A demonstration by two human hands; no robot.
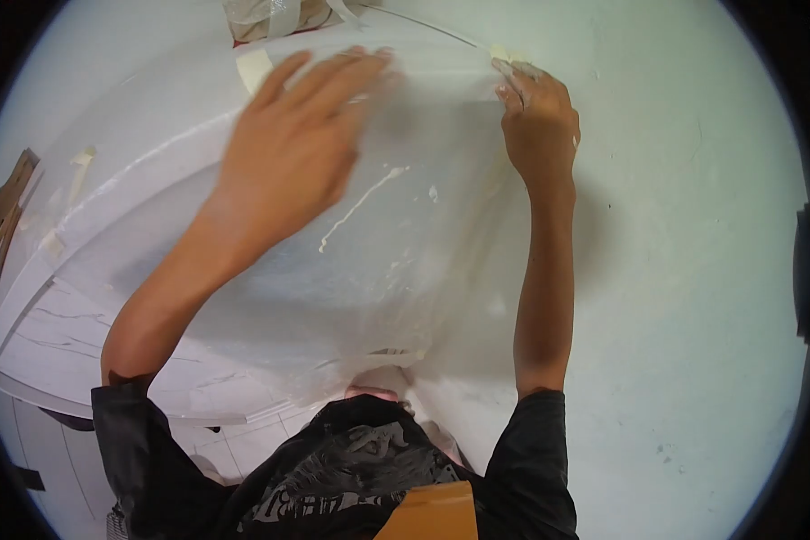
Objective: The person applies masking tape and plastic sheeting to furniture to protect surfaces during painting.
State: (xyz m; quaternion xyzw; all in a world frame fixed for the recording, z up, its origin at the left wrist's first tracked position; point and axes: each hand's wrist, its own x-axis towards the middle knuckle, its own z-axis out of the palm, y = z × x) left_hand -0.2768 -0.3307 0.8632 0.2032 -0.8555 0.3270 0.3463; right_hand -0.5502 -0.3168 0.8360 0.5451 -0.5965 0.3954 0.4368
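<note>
On the white wall (693, 270) in front of the person, a translucent plastic sheet (405, 270) lies flat, with dried pale streaks on its middle. The left hand (292, 148) is open, its fingers stretched and a little apart, with the palm toward the upper left part of the sheet. It holds nothing, and it looks blurred. The right hand (540, 121) is at the upper right corner of the sheet, its fingers bent and their tips against a small strip of masking tape (506, 57) on the edge. I cannot tell if it pinches the tape or only presses on it. Another piece of masking tape (254, 68) sits on the sheet's upper left edge, just beside the left fingers. To the left of the sheet is a curved white panel with marble-like veins (63, 337). A bundle wrapped in tape (274, 16) shows at the top.
</note>
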